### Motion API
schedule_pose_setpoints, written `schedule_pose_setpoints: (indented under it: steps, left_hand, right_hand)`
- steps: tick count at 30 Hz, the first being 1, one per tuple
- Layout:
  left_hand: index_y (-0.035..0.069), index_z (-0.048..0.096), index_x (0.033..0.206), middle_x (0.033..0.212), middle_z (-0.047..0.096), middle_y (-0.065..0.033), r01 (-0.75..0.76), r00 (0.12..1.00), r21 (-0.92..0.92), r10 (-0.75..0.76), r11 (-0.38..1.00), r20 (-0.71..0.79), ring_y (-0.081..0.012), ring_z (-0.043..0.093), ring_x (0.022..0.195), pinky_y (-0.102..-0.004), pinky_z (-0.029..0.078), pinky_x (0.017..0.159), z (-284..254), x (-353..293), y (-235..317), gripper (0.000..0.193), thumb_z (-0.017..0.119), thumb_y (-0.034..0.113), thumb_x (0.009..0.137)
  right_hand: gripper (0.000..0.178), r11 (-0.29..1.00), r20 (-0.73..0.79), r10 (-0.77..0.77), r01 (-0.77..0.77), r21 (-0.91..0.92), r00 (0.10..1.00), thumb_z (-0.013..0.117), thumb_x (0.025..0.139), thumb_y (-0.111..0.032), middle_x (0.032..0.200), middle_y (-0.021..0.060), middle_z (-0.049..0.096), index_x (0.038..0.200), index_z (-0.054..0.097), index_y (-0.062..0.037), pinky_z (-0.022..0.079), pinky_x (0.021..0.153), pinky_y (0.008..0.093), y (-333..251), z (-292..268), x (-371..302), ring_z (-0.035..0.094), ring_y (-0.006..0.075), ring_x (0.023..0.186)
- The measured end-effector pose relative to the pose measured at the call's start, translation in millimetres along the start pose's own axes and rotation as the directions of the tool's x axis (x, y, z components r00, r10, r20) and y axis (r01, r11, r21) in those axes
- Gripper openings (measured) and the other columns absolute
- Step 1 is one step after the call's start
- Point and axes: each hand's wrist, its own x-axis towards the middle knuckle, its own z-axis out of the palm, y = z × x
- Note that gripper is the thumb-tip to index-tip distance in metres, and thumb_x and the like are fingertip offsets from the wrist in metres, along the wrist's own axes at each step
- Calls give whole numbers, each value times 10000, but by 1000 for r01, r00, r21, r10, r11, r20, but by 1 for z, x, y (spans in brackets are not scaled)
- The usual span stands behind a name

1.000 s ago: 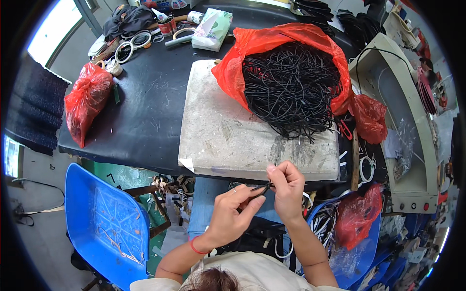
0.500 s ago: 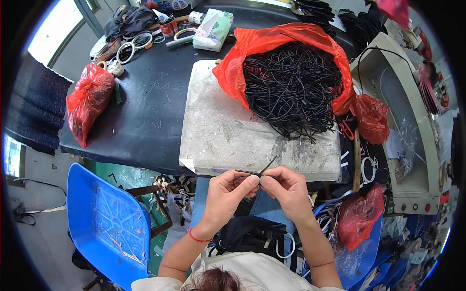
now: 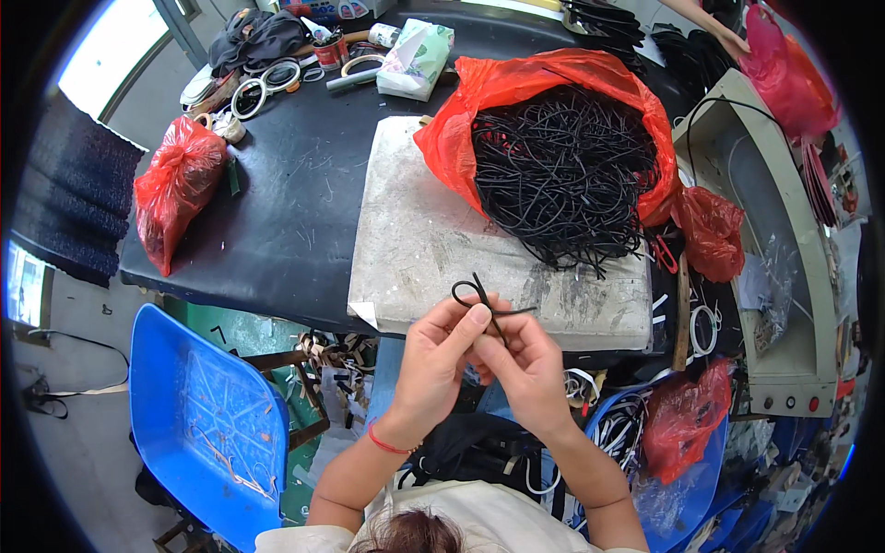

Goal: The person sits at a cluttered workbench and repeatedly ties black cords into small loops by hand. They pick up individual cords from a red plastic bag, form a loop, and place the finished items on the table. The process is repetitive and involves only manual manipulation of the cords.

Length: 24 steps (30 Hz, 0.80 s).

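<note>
A thin black cord (image 3: 481, 290) is pinched between my two hands, over the near edge of a stained pale board (image 3: 396, 249). It bends into a small loop with free ends sticking out above my fingers. My left hand (image 3: 433, 355) grips it between thumb and forefinger, just below the loop. Close beside it, my right hand (image 3: 527, 364) holds the lower part, with its fingertips partly hidden. On the board, an opened red plastic bag (image 3: 442, 138) surrounds a big tangled heap of black cords (image 3: 567, 170).
A tied red bag (image 3: 180, 189) sits at the table's left. Tape rolls (image 3: 249, 99) and a tissue pack (image 3: 417, 60) lie at the back. Blue tubs (image 3: 207, 415) flank me. Another person's hand (image 3: 735, 44) is by a pink bag (image 3: 784, 78), beyond a beige machine (image 3: 807, 304).
The cord now shows an upright loop above my fingers. My hands have risen slightly and turned. At the upper right, another person's arm has appeared and the pink bag has come further into view.
</note>
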Motion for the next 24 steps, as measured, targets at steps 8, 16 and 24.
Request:
schedule_pose_setpoints:
  steps: [8, 16, 24]
  left_hand:
    - [-25, 602, 968, 831, 625, -89, 118, 977, 169, -145, 979, 156, -130, 602, 740, -251, 501, 669, -3, -2, 19, 198, 568, 137, 860]
    - [-22, 594, 890, 799, 615, -86, 222, 966, 116, -235, 968, 109, -135, 607, 682, -255, 514, 640, -4, -5, 15, 140, 566, 109, 848]
    - [-13, 583, 944, 823, 615, -76, 210, 971, 78, -218, 974, 99, -134, 610, 728, -264, 519, 663, -8, -5, 3, 144, 562, 93, 849]
  right_hand:
    - [119, 900, 143, -304, 333, -281, 942, 577, 856, -116, 768, 15, 604, 886, 576, -1, 440, 639, 207, -17, -17, 29, 536, 66, 701]
    - [146, 934, -57, -272, 249, -257, 961, 527, 894, -148, 657, 10, 587, 834, 536, -16, 417, 504, 185, -9, -9, 20, 511, 31, 584]
    - [163, 903, -139, -284, 216, -370, 949, 518, 897, -158, 624, 13, 567, 822, 520, -13, 412, 504, 188, -6, -10, 28, 501, 39, 561]
